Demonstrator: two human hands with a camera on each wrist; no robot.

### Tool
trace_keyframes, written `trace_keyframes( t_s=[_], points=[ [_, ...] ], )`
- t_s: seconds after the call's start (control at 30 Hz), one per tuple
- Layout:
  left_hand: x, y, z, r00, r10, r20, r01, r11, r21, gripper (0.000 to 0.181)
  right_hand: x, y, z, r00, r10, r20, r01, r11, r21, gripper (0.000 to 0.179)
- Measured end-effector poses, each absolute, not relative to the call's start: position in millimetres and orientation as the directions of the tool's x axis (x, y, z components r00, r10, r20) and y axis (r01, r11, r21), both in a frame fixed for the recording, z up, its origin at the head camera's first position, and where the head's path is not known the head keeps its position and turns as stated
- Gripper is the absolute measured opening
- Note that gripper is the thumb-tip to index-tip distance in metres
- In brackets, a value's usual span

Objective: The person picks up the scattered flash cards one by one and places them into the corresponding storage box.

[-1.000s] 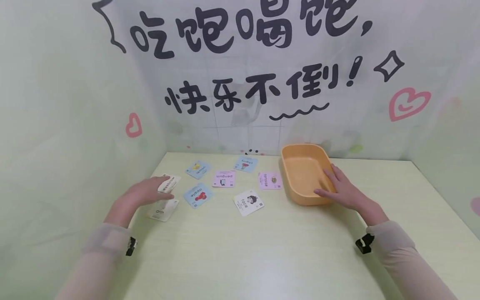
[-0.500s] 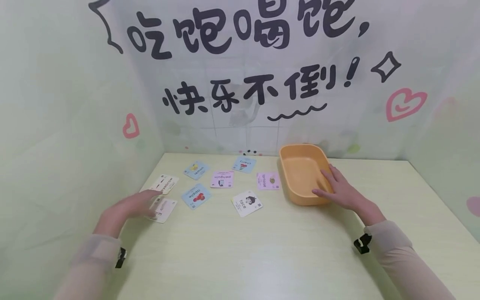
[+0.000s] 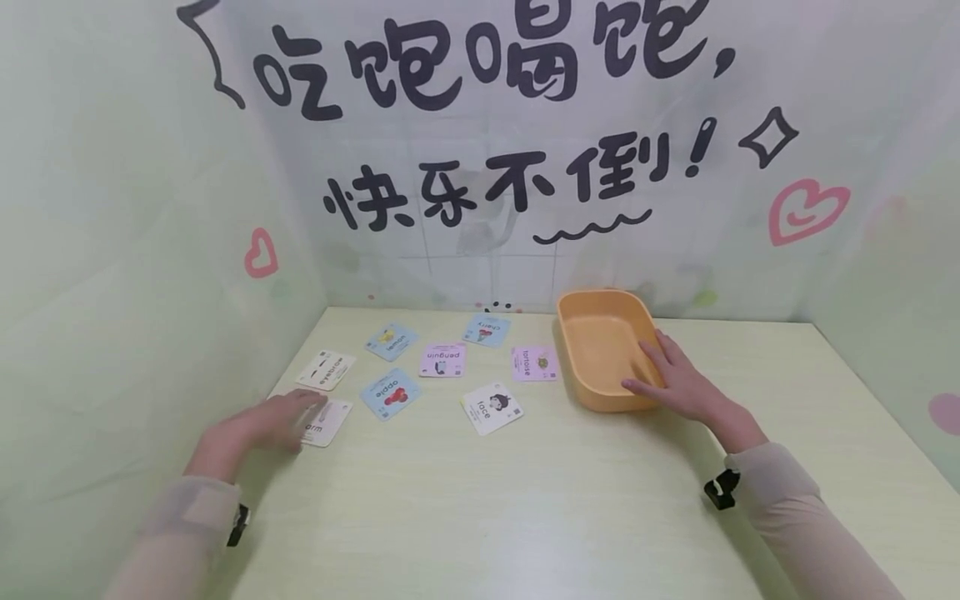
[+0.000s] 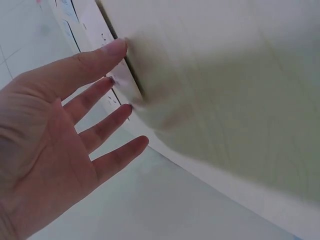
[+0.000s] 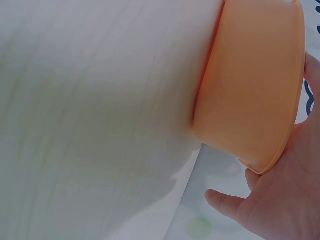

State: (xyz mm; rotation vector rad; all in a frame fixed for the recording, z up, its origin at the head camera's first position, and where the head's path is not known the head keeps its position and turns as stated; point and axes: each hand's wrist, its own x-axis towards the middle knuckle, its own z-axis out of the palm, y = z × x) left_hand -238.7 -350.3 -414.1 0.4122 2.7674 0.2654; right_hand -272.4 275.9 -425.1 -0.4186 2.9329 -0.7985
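My left hand point(image 3: 266, 423) hovers low at the left with fingers spread, over the near-left part of the white "arm" card point(image 3: 330, 423). In the left wrist view, the thumb and fingertips of the hand point(image 4: 55, 140) are right at a card's edge, apart from each other. Just beyond lies the white "eyebrow" card point(image 3: 325, 369). My right hand point(image 3: 693, 392) holds the right rim of an orange plastic basin point(image 3: 603, 337), thumb over the inside. The right wrist view shows the basin's outer wall point(image 5: 250, 75) beside the palm point(image 5: 285, 200).
Blue cards "lemon" point(image 3: 391, 342), "apple" point(image 3: 390, 394) and "cherry" point(image 3: 486, 330) lie face up. Pink cards "penguin" point(image 3: 442, 360) and "tortoise" point(image 3: 535, 364) and a white "face" card point(image 3: 492, 408) lie among them. Pale curtains point(image 3: 150, 208) enclose the table point(image 3: 495, 508).
My left hand has come back from the "eyebrow" card toward me, down to the "arm" card, uncovering "eyebrow". My right hand and the basin have stayed in place. The head view shifted slightly.
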Motion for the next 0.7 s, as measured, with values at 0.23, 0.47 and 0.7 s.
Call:
trace_keyframes(
  t_s=[0.23,0.47,0.7],
  points=[
    [-238.2,-348.0,-415.8,-0.918,0.301,-0.257,0.257,0.947,0.190,0.085,-271.8,275.3,-425.6,-0.961,-0.275,-0.001,-0.237,0.830,-0.505,0.093],
    [-234.9,-344.9,-411.0,-0.932,0.263,-0.251,0.209,0.953,0.222,0.088,-270.6,274.2,-426.4,-0.962,-0.274,-0.008,-0.234,0.837,-0.494,0.093],
    [-236.5,-342.4,-407.6,-0.942,0.300,-0.148,0.260,0.935,0.240,0.087,-270.4,273.5,-424.1,-0.962,-0.272,-0.017,-0.232,0.850,-0.472,0.093]
  ],
)
